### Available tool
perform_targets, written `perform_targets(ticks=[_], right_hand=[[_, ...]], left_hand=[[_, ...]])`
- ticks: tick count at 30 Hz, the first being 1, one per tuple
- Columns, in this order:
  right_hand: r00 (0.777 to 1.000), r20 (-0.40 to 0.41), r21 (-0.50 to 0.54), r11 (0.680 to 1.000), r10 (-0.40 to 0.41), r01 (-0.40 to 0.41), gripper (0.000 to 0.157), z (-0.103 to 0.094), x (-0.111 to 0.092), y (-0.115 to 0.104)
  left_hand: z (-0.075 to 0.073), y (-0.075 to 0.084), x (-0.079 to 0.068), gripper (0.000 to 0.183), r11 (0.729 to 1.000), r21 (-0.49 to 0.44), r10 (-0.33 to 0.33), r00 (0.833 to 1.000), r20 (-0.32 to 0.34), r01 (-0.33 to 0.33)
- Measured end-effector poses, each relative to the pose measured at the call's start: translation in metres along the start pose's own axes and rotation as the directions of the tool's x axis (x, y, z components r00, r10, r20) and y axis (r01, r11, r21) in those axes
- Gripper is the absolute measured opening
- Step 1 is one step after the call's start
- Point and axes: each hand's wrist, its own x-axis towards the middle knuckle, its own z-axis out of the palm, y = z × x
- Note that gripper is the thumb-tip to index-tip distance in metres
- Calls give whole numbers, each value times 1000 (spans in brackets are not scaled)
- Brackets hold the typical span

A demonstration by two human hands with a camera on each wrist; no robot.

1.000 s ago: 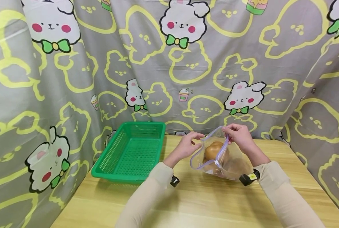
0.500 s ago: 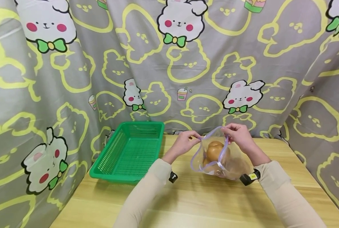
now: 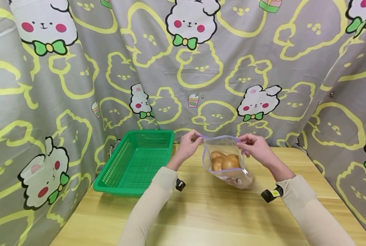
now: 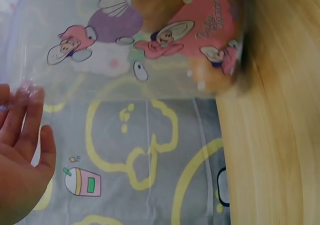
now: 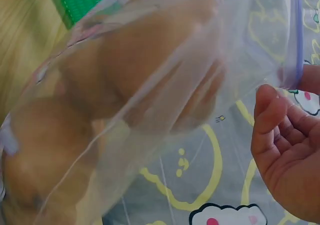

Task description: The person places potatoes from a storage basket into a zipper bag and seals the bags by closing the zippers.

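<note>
A clear zip bag (image 3: 232, 179) with a purple zip edge gapes toward me in the head view. Several round brown bread buns (image 3: 231, 162) lie inside it. My left hand (image 3: 188, 145) pinches the left corner of its mouth, and my right hand (image 3: 257, 149) pinches the right corner. The left wrist view shows pink and purple cartoon prints on the bag (image 4: 115, 45), with the left fingers (image 4: 30, 110) at its edge. Through the cloudy plastic in the right wrist view, the buns (image 5: 50, 145) fill the lower part, while the right hand (image 5: 290, 140) grips near the zip strip.
A green plastic basket (image 3: 133, 188) with perforated sides stands on the left of the wooden table (image 3: 207, 218), just left of the left hand. Behind and on both sides hangs a grey curtain (image 3: 213, 116) with cartoon prints.
My left hand took hold of the bag's near-left edge, then moved left and up with it. The mouth has spread wider, and more buns show inside. The right hand stayed nearly in place.
</note>
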Motion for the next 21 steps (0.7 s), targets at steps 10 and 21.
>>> perform_targets(ticks=[10, 21], right_hand=[[984, 65, -118, 977, -169, 175, 28, 3, -20, -9], [921, 194, -254, 890, -337, 379, 13, 1, -25, -9]], left_hand=[[-8, 2, 5, 6, 1000, -26, -1, 973, -230, -5], [-16, 4, 13, 5, 999, -24, -34, 935, -354, 27]])
